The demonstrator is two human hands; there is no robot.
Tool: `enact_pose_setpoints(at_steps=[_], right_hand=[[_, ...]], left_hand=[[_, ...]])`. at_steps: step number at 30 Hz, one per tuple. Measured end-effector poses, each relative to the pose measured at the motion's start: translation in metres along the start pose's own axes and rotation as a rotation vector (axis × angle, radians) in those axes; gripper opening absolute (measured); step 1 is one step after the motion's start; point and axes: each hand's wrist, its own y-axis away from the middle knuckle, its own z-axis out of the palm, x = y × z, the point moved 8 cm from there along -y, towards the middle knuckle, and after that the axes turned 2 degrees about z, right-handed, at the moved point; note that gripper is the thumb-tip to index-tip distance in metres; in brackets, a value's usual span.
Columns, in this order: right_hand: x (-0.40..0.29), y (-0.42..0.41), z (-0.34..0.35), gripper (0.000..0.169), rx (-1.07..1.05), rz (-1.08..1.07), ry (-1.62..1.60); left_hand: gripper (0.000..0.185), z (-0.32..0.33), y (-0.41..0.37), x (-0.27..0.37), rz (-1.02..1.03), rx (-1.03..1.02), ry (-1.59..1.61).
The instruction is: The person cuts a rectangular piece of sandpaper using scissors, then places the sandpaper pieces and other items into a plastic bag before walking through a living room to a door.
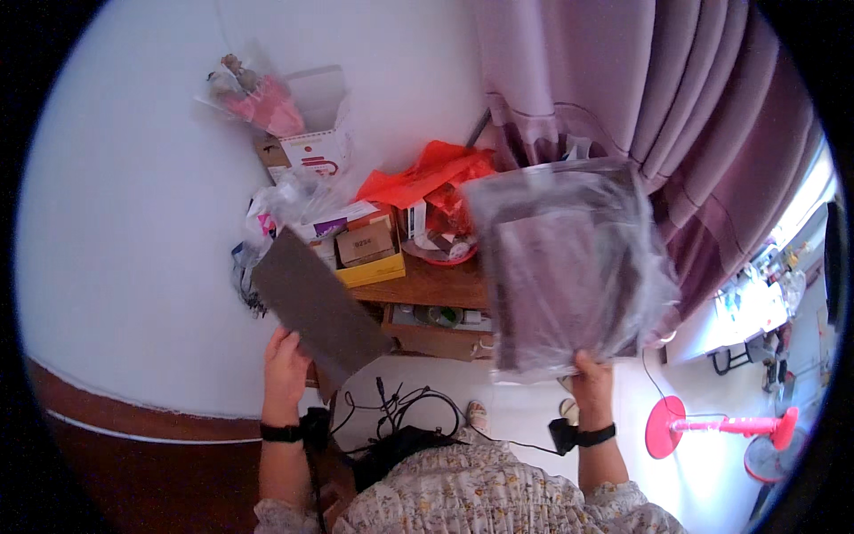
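Observation:
My left hand [285, 370] grips a flat, dark grey-brown rectangular panel [320, 307] near its lower left edge; its material is hard to tell. In my right hand [592, 384] is a flat dark item in a clear plastic sleeve [567, 267], pinched at the bottom edge and raised in front of the curtain. The plastic is creased and blurs what lies inside. Both held things are up in the air, apart from each other. Between them stands a wooden desk [434, 284] with its drawer [434, 337] pulled partly out, a few small objects inside.
On the desk are a yellow box [373, 270] with a small cardboard box [365, 244], a red plastic bag [427, 177], clear plastic wrapping [300, 197] and a white carton [317, 153] beside a wrapped bouquet [263, 103]. Black cables [400, 407] hang below. A red-based fan [665, 427] is at right.

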Motion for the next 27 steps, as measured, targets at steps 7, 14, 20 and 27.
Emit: enact_pose_setpoints(at_steps=[7, 14, 20, 27], right_hand=[[-0.084, -0.058, -0.059, 0.045, -0.012, -0.193, -0.218], [-0.017, -0.138, -0.109, 0.029, 0.291, 0.067, -0.453], [0.006, -0.151, -0.051, 0.028, 0.150, 0.208, -0.441], [0.024, -0.152, -0.024, 0.037, 0.080, 0.262, -0.398]], left_hand=[[0.031, 0.110, -0.021, -0.038, -0.107, -0.012, -0.273], [0.033, 0.189, -0.053, -0.089, -0.215, -0.105, -0.323], [0.033, 0.243, -0.084, -0.115, -0.309, -0.281, -0.444], [0.037, 0.299, -0.105, -0.168, -0.484, -0.530, -0.413]])
